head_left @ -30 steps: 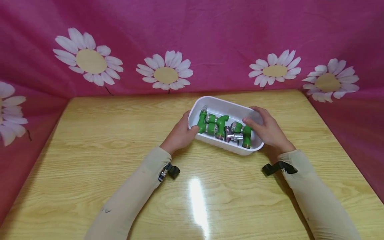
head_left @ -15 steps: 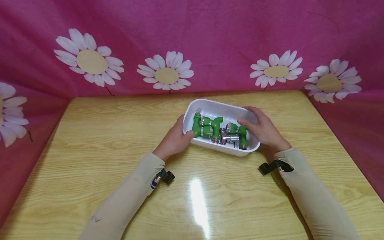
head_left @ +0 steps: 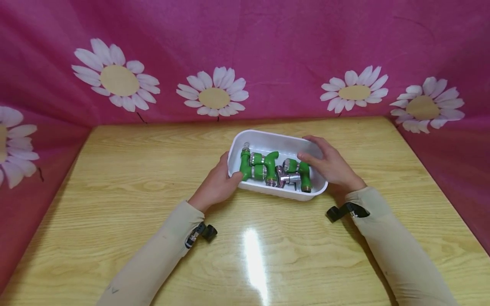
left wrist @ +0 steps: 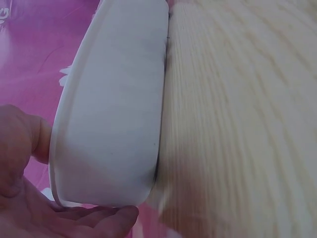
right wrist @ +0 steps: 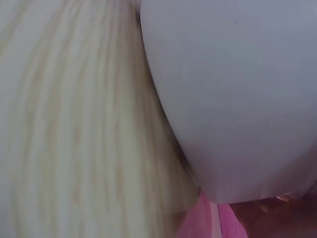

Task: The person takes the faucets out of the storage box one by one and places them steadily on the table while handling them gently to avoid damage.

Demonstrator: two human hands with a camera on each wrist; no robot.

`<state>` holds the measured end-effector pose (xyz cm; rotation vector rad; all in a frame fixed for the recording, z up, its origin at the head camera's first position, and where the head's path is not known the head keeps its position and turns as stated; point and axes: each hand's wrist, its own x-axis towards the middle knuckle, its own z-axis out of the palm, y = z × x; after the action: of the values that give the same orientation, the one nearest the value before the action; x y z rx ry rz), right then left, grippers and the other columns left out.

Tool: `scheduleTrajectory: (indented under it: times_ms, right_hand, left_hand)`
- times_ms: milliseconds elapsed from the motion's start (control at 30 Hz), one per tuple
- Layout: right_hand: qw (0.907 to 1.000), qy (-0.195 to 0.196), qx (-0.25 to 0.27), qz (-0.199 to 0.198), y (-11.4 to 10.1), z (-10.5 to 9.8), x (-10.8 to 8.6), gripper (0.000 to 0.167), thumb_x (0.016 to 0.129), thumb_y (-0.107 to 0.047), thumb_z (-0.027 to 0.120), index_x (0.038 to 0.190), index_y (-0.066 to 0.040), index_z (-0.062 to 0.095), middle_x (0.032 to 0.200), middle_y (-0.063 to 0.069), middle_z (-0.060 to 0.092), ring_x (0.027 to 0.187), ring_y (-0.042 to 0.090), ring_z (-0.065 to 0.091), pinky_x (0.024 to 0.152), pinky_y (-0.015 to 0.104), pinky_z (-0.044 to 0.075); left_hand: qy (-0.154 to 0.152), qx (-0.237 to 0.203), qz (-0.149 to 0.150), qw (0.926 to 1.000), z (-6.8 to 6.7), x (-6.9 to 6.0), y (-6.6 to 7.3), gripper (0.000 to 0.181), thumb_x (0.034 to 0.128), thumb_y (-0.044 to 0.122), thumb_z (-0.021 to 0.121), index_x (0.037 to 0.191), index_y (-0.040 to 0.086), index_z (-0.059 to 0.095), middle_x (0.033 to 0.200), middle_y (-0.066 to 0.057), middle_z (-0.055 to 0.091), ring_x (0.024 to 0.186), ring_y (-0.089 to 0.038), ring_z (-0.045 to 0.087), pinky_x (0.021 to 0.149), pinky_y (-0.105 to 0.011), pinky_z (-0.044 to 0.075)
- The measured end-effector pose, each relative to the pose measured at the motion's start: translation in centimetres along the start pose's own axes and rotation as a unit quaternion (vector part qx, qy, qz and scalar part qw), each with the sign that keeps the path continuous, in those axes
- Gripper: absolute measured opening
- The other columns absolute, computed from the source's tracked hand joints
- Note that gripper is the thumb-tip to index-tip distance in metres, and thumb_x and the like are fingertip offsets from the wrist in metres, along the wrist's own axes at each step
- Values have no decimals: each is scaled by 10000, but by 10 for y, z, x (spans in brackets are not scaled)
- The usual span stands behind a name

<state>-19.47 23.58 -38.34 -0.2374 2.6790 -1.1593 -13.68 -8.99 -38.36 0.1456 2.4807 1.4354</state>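
A white plastic tub (head_left: 272, 141) is held between both hands near the middle of the table. Inside lie several green taps, among them one at the left end (head_left: 244, 163), one in the middle (head_left: 271, 163) and one at the right (head_left: 305, 173). A chrome tap (head_left: 292, 178) lies between the latter two. My left hand (head_left: 216, 185) grips the left end, thumb at the rim, fingers (left wrist: 106, 223) around the outer wall. At the right end my right hand (head_left: 337, 166) holds the tub, its thumb over the rim. Most right fingers are hidden.
The wooden table (head_left: 153, 170) spreads out around the tub. Behind it hangs a pink cloth (head_left: 275, 51) printed with white daisies (head_left: 213, 97). A wrist camera (head_left: 208, 233) is strapped to each sleeve. A bright reflection shows on the tabletop in front.
Both hands have moved the tub leftward and slightly toward me, turning it a little straighter. The taps inside keep about the same arrangement, and neither hand has let go.
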Motion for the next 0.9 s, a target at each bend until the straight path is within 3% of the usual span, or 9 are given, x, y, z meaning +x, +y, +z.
scheduleTrajectory:
  times_ms: [367,900]
  right_hand:
    - [9996,-119,-101,-252,-7,4,7,755,974,-575,612,1606,-268,334,1659,126,340,1475,402,382,1202,715,258]
    - [9971,-182,-378,-630,-14,15,29,737,976,-582,605,1595,-252,379,1691,93,323,1568,390,291,1235,679,229]
  left_hand:
    - [149,33,25,9999,-6,-7,-6,777,983,245,534,1653,132,157,1636,-122,418,1458,-257,461,1230,-516,351]
    - [58,152,-172,9997,-22,-14,-15,767,1001,263,504,1648,81,136,1628,-175,413,1431,-281,472,1226,-521,353]
